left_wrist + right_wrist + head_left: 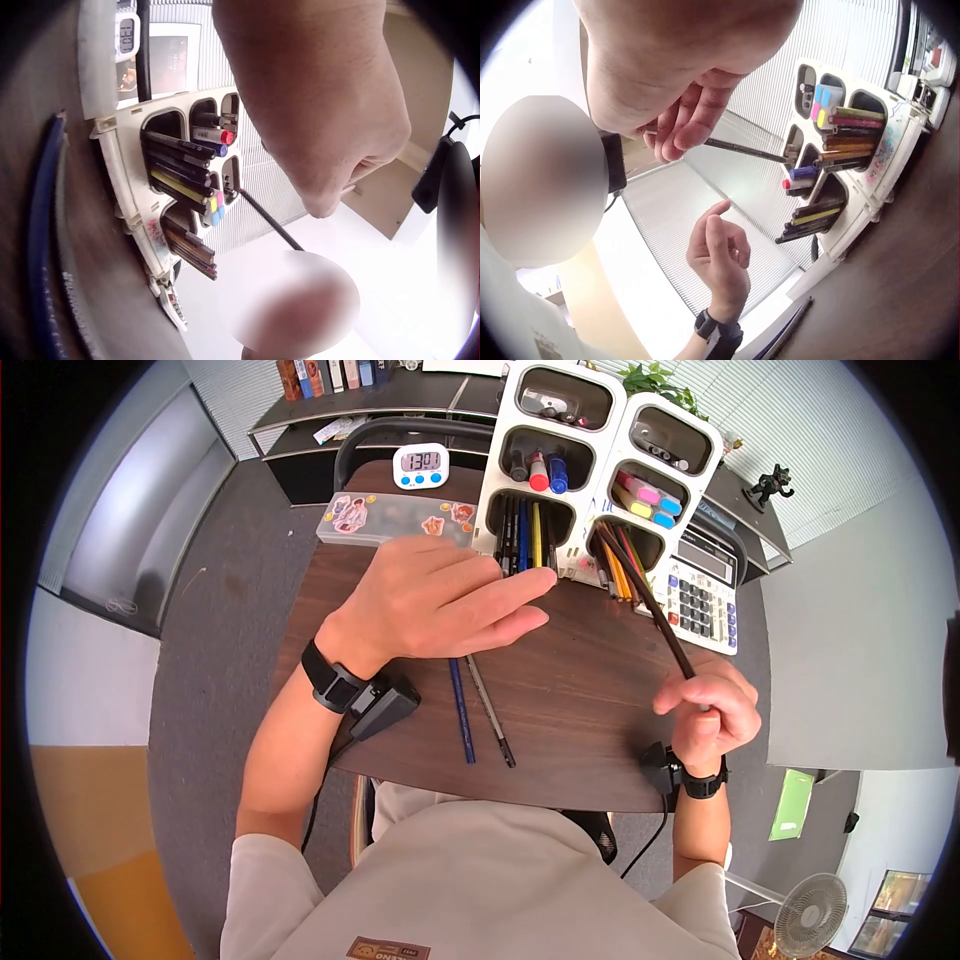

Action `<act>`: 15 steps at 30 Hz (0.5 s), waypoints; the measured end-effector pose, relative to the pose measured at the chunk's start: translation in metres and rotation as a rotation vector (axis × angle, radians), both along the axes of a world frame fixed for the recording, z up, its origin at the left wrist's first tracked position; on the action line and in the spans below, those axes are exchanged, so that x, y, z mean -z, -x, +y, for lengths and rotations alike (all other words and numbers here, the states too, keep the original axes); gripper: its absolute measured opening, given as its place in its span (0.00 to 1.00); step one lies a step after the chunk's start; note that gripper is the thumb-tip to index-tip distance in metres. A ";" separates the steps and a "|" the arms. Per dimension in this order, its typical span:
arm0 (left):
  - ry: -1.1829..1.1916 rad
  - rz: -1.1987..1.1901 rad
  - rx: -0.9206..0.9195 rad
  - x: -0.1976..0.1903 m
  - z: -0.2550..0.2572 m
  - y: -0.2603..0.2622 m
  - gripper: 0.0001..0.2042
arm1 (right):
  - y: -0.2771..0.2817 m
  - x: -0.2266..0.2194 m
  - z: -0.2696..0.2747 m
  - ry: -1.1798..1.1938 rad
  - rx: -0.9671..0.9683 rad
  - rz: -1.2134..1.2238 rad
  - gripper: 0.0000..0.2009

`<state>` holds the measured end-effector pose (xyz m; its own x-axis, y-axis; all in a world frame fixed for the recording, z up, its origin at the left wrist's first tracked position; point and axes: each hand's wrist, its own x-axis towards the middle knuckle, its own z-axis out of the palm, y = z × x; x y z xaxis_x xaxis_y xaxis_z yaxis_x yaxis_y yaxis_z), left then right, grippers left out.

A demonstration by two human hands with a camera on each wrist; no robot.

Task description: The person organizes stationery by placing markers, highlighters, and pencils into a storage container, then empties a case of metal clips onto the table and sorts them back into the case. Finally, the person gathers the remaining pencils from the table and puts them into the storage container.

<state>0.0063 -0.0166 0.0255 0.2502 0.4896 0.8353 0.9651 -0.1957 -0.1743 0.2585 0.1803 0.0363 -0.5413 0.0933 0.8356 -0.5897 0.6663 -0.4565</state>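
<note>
My right hand grips a dark pencil near one end, fingers curled round it. The pencil's far end overlaps the lower right compartment of the white desk organizer in the head view. Empty, with its fingers loosely bent, my left hand hovers in front of the organizer's left column. Below it on the table lie a blue pencil and a grey pencil, side by side. Dark pens and a yellow one fill the lower left compartment; coloured pencils stand in the lower right one.
Markers and highlighters occupy the organizer's middle compartments. Left of it are a translucent pencil case with stickers and a white timer. A calculator lies at the right of the wooden table.
</note>
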 end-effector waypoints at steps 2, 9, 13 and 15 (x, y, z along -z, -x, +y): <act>0.010 0.000 -0.001 -0.001 -0.001 -0.001 0.22 | -0.003 0.001 0.006 -0.022 0.049 -0.021 0.16; 0.013 -0.020 0.017 0.000 0.001 0.000 0.22 | 0.002 0.001 0.013 0.006 0.176 -0.127 0.08; 0.024 -0.021 0.022 -0.001 0.001 0.000 0.22 | 0.004 0.001 0.015 0.051 0.252 -0.238 0.09; 0.019 -0.026 0.023 -0.003 0.001 -0.001 0.22 | 0.007 0.002 0.015 0.134 0.271 -0.295 0.09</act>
